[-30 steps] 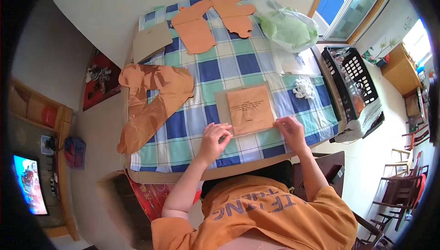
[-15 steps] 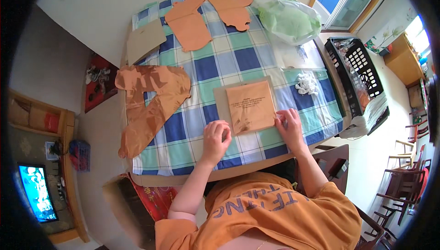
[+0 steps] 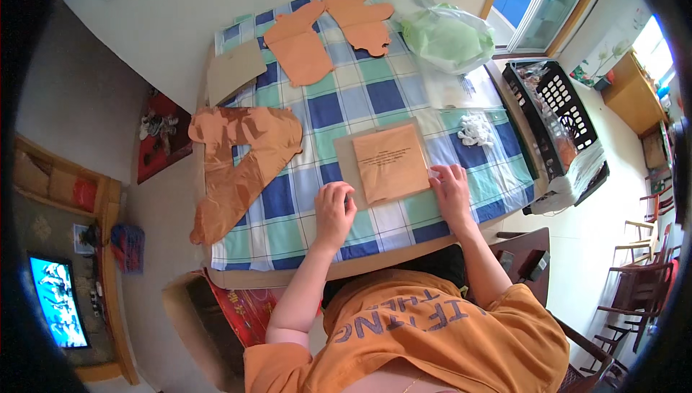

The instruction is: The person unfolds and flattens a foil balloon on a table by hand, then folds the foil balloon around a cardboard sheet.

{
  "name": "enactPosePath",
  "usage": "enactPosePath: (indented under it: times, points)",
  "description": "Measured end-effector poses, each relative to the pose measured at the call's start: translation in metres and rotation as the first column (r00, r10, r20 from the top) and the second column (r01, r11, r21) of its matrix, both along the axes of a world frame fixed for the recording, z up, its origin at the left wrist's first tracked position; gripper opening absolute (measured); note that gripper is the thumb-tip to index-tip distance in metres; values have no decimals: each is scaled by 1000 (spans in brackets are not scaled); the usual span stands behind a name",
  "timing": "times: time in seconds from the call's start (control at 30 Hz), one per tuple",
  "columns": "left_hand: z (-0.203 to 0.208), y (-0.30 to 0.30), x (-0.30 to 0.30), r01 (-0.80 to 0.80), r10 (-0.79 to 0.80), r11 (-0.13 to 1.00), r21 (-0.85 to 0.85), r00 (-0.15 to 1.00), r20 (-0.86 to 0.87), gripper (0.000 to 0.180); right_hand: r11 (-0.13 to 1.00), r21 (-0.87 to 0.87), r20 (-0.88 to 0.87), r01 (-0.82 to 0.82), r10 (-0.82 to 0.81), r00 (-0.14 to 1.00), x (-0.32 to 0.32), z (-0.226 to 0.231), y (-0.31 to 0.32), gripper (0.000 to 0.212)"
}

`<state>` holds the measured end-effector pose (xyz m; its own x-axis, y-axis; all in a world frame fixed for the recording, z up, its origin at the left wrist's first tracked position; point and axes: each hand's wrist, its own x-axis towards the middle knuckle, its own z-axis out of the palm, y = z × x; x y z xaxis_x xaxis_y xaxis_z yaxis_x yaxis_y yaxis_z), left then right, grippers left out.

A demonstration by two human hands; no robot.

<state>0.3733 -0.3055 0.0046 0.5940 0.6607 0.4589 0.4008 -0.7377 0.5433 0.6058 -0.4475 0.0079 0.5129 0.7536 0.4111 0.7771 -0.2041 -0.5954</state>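
Toward the near edge of the checked tablecloth (image 3: 324, 110) lies a flat copper-coloured packet (image 3: 389, 166), a paler strip showing along its left side. Short dark lines of print run across it, too small to make out reliably. Over the cloth's near part, the left hand (image 3: 334, 213) is curled just beside the packet; its fingertips are partly hidden, so whether it grips anything I cannot tell. The right hand (image 3: 452, 195) has bent fingertips at the packet's right edge, pinching or merely touching, I cannot tell which. Off the cloth's near edge, large dark lettering on the orange shirt (image 3: 432, 321) is broken by folds. At its far right, a pale green bag (image 3: 447, 36) hides its contents.
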Motion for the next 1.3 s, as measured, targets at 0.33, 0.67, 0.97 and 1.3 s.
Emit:
enactPosePath:
  times: [0.33, 0.67, 0.97, 1.3]
  points:
    - [-2, 2, 0, 11, -9, 997, 81, 1000, -24, 30, 996, -18, 45, 92, -92, 995, 1, -4, 5, 28]
    - [3, 11, 7, 38, -21, 993, 111, 989, -145, 27, 971, -154, 41, 182, -178, 983, 7, -4, 6, 21]
    - [24, 110, 125, 29, -74, 989, -143, 945, -319, 24, 972, -28, 109, 234, -229, 967, 3, -21, 6, 21]
    - [80, 121, 123, 440, -519, 610, -659, 850, 88, 20, 996, 12, 35, 83, -83, 996, 9, -8, -3, 12]
